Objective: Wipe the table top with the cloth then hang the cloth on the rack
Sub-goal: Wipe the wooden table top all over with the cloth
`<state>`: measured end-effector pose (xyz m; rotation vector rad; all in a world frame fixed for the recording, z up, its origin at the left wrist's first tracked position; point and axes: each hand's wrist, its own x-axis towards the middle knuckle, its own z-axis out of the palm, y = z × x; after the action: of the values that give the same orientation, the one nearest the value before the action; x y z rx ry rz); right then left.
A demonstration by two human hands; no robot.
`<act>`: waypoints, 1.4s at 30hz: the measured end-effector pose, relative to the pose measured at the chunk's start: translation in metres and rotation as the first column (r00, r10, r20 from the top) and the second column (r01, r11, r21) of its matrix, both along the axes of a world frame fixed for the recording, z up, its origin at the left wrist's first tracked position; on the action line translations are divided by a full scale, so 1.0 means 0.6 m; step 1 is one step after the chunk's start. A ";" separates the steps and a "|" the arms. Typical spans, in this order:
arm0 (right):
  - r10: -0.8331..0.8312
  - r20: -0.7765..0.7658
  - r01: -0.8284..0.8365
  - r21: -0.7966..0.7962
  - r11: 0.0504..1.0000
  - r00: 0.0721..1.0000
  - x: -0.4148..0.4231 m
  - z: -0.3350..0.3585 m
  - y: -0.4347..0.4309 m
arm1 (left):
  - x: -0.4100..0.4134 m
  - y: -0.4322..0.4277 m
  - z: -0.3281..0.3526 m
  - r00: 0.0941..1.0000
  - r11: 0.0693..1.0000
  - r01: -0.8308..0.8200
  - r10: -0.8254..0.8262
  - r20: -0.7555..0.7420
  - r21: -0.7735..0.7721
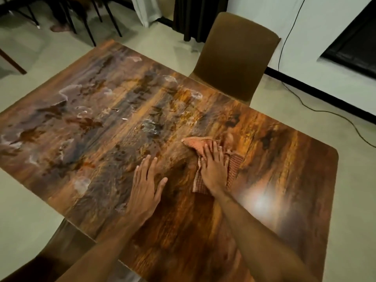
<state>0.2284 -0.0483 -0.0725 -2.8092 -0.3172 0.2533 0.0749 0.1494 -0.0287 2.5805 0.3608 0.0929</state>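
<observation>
A glossy brown wood-grain table (295,180) fills the view, with wet foamy smears across its left and far half. An orange-red checked cloth (195,144) lies flat near the table's middle. My right hand (213,165) presses down on top of the cloth with fingers spread, pointing away from me. My left hand (145,186) rests flat on the bare table just left of the cloth, palm down, holding nothing. No rack is in view.
A brown chair (236,55) stands at the table's far side. Another chair's back (61,251) shows at the near left. A black cable (333,112) runs over the floor on the right. Dark chair legs (89,21) stand at the far left.
</observation>
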 end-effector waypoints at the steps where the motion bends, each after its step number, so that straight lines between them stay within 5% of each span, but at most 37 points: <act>1: -0.054 -0.004 0.054 0.005 0.999 0.999 0.016 0.000 0.012 | 0.019 0.002 0.001 1.000 1.000 -0.001 0.001 -0.005 0.003; 7: 0.416 0.051 -0.418 0.066 0.906 0.908 0.046 -0.002 0.119 | 0.128 0.012 0.001 1.000 0.998 0.018 -0.018 0.001 0.056; 13: -0.104 0.042 0.104 0.009 0.995 0.994 0.222 -0.013 0.019 | 0.231 0.007 0.004 0.995 0.995 0.091 -0.093 0.034 0.050; 19: 0.341 0.079 -0.344 0.025 0.939 0.937 0.259 -0.007 0.126 | 0.308 -0.006 -0.006 0.986 0.985 0.156 -0.160 0.049 0.076; 25: -0.106 0.037 0.105 0.027 0.994 0.994 0.323 -0.002 0.032 | 0.358 -0.015 0.016 0.977 0.975 0.191 -0.199 0.072 0.109; 30: 0.380 0.044 -0.382 0.044 0.923 0.924 0.270 0.007 0.073 | 0.387 -0.024 0.023 0.972 0.962 0.221 -0.231 0.045 0.157; 34: -0.017 0.098 0.011 0.063 0.998 0.995 0.292 -0.001 -0.088 | 0.387 -0.045 0.038 0.967 0.965 0.233 -0.243 0.077 0.124; 38: -0.452 0.073 0.455 -0.038 0.889 0.889 0.257 0.008 -0.280 | 0.346 -0.073 0.033 0.947 0.949 0.302 -0.310 0.090 0.088; 40: -0.436 0.064 0.438 -0.019 0.899 0.898 0.200 0.016 -0.253 | 0.320 -0.085 0.024 0.941 0.942 0.326 -0.332 0.062 0.083; 42: -0.237 0.081 0.236 0.031 0.971 0.968 0.127 0.014 -0.177 | 0.286 -0.106 0.015 0.937 0.933 0.342 -0.348 0.035 0.117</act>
<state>0.3045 -0.1544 -0.0642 -2.8069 -0.0009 0.0766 0.2468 0.0856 -0.0195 2.7007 -0.1257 0.0586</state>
